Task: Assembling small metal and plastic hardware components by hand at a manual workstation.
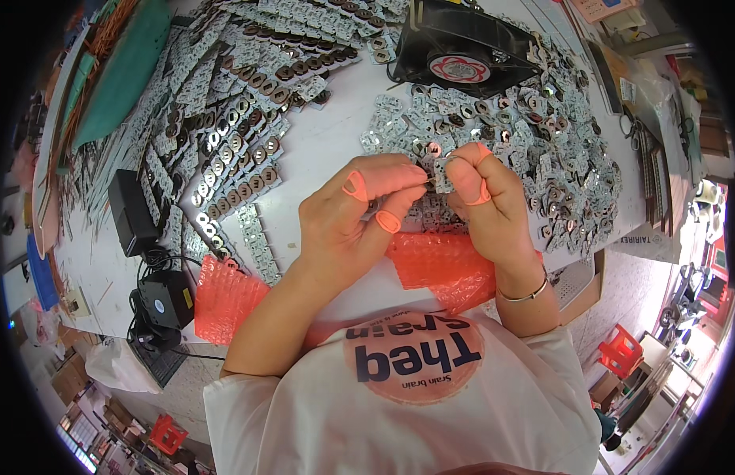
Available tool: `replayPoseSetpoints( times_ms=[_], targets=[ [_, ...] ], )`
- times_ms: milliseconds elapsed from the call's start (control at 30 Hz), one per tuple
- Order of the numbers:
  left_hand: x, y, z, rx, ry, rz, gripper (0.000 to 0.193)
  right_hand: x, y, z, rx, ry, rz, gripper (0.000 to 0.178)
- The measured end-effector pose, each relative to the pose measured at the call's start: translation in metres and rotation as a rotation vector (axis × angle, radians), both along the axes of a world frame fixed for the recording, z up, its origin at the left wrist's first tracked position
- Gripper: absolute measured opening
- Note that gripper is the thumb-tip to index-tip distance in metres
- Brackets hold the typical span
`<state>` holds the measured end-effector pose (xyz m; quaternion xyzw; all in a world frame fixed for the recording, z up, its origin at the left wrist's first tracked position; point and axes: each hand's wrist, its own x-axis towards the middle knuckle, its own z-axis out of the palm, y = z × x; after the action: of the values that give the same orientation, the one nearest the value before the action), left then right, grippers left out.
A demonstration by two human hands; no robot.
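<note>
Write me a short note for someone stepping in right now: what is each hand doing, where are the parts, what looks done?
Left hand and right hand: both pinch one small metal piece between them, orange finger covers on.
Loose pile of metal pieces: right of the hands, below the black fan.
Done: neat rows of pieces on the left of the white table.
Left: the loose pile.

bare strip [328, 142] between parts rows [233, 150], loose pile [534, 150]

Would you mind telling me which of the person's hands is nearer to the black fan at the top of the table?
The right. The right hand sits almost directly below the black fan, beside the loose pile of metal parts; the left hand is lower and further left.
</note>
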<state>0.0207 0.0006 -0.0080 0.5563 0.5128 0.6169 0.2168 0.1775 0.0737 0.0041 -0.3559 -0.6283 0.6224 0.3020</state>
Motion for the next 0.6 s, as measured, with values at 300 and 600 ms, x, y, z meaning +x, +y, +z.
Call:
replayPoseSetpoints(
  times_ms=[300, 600],
  targets=[
    [-0.002, 0.000, -0.004, -0.086, -0.155, -0.021, 0.018, 0.009, 0.022, 0.000, 0.320, -0.173, -0.017, 0.011],
    [-0.008, -0.004, -0.005, -0.360, -0.461, -0.143, 0.022, 0.016, 0.023, 0.005, 0.287, -0.142, 0.142, 0.014]
  ],
)
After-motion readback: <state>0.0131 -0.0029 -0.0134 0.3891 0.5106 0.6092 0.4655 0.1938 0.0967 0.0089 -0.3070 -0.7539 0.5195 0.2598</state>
